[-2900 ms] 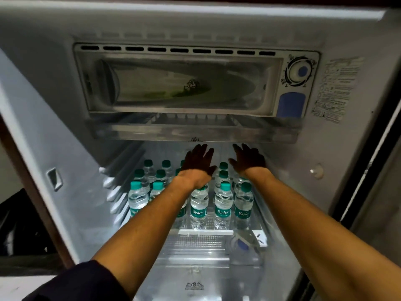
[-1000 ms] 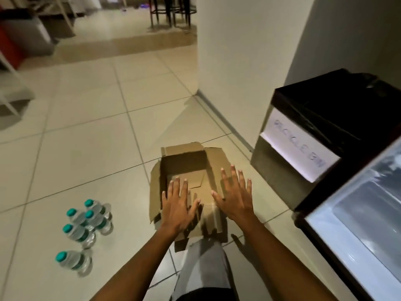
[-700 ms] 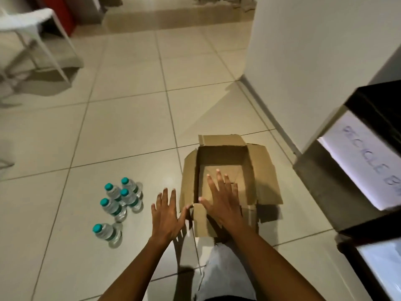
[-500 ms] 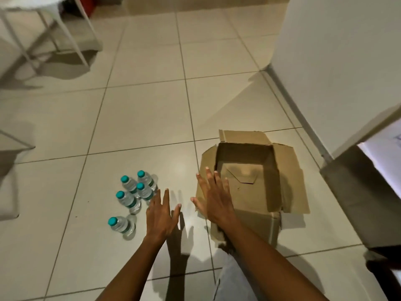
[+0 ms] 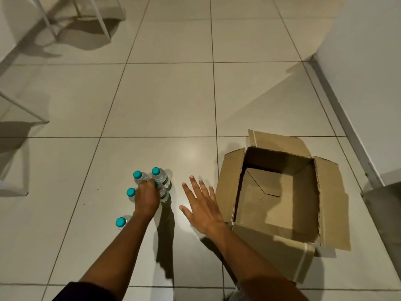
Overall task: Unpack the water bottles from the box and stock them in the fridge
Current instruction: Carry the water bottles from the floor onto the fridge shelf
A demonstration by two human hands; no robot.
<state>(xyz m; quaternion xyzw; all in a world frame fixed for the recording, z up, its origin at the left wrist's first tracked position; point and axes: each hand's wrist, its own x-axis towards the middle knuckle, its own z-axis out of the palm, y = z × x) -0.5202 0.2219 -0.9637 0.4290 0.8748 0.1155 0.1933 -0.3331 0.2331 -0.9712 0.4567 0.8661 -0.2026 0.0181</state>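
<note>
Several small clear water bottles [image 5: 137, 175] with teal caps stand in a cluster on the tiled floor, left of centre. My left hand [image 5: 146, 198] is down on the cluster, its fingers curled over the top of one bottle [image 5: 163, 193] in the middle. One more bottle [image 5: 120, 222] stands apart, beside my left forearm. My right hand [image 5: 202, 205] hovers with fingers spread between the bottles and the cardboard box [image 5: 329, 203]. The box sits at the right with its flaps open and nothing inside. The fridge is out of view.
White chair legs [image 5: 52, 25] stand at the far left and top left. A white wall with a grey skirting [image 5: 347, 127] runs along the right. A dark grey bin corner [image 5: 384, 205] sits right of the box. Pale floor tiles [image 5: 162, 94] stretch ahead.
The view swung from the fridge down to the floor. Both hands moved left from over the box, and my left hand came down and curled onto a bottle.
</note>
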